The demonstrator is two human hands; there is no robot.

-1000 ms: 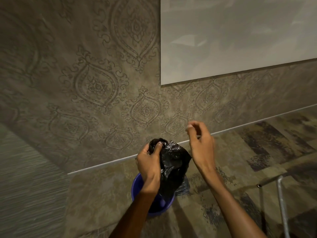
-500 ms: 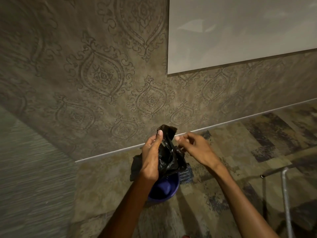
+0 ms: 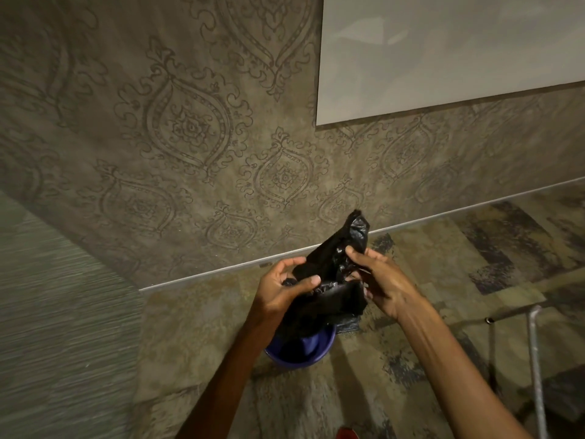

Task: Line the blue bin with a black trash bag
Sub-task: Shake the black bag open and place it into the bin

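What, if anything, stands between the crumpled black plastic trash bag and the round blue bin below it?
Nothing visible: the crumpled black plastic trash bag, held by the left hand and right hand, hangs directly over the round blue bin.

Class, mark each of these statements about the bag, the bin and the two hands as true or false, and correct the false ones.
1. Both hands hold the black trash bag. True.
2. The blue bin stands on a table. False: it stands on the patterned carpet.
3. The bag is stretched over the bin's rim. False: it is bunched between the left hand and right hand, above the bin.
4. A metal tube frame stands at the right. True.
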